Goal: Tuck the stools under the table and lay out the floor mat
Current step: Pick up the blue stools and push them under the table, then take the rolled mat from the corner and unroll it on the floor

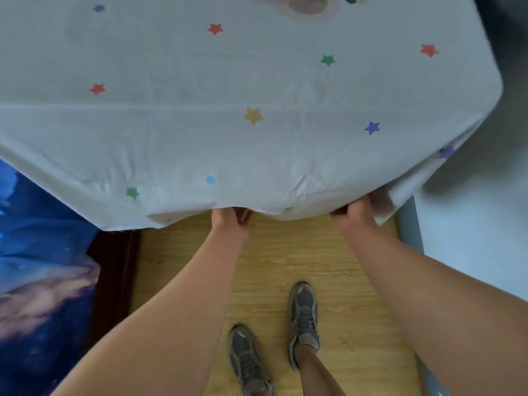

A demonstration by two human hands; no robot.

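A pale grey floor mat (228, 110) printed with coloured stars fills the upper two thirds of the head view, spread out in front of me. My left hand (230, 221) grips its near edge at the centre. My right hand (355, 212) grips the same edge further right, fingers curled under the fabric. The near edge is lifted and slightly creased between my hands. No stool or table is in view.
Light wooden flooring (285, 267) lies under my two feet in grey sneakers (303, 318). A bed with a blue galaxy-print cover (40, 267) and dark wooden frame (114, 267) is on the left. A pale wall (471, 238) runs along the right.
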